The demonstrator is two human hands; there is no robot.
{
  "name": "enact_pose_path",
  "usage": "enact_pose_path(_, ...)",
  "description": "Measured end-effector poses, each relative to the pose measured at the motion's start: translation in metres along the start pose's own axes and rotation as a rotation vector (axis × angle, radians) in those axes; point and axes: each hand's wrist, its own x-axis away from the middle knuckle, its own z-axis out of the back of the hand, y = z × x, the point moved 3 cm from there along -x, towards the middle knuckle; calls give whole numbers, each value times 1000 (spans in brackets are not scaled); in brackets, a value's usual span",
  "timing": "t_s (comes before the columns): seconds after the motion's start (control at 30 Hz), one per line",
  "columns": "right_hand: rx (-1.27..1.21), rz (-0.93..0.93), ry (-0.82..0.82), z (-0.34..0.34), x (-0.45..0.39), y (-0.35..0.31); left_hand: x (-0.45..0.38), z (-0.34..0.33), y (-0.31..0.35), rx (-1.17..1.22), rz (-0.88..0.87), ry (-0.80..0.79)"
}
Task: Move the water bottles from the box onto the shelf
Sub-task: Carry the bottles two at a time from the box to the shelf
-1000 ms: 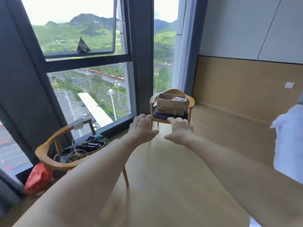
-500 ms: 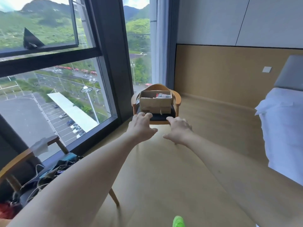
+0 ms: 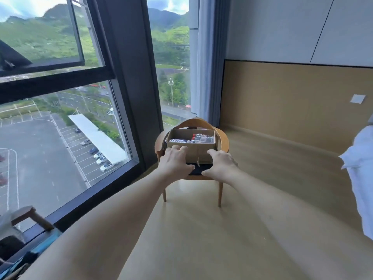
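An open cardboard box (image 3: pixel 199 154) stands on the dark seat of a wooden armchair (image 3: pixel 223 138) by the window. Water bottles (image 3: pixel 201 137) with red caps lie on their sides inside it. My left hand (image 3: pixel 175 161) is stretched out in front of the box's left front corner, fingers apart and empty. My right hand (image 3: pixel 221 163) reaches out in front of the right front corner, also empty with fingers spread. Whether either hand touches the box I cannot tell. No shelf is in view.
A tall dark-framed window (image 3: pixel 125 77) runs along the left. A second wooden chair (image 3: pixel 30 214) with cables sits at the lower left. White bedding (image 3: pixel 359 178) hangs at the right edge. A wood-panelled wall (image 3: pixel 292 102) is behind; light wood floor (image 3: pixel 201 239) lies between.
The view has come closer to the armchair and the box, which now looks larger. Both hands, held outstretched before, now reach the front of the box. The left chair has slid out of view.
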Motion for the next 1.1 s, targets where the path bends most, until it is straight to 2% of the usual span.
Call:
enact_pose_path(0.2,21,-26,-64,-19,-103,12,-105,-27,-19,-4,7,-43)
enact_pose_path(0.43,32,-77,-50,-47,-250,10,-255,-53,-59,25,-56,-78)
enact_pose_path(0.7,21,-174,-26,-59,-405,-7,-422,-60,-108,28,-94,-196)
enact_pose_path(1.1,-9,-304,-178,-117,-562,49,-575,-139,-134,64,-60,-337)
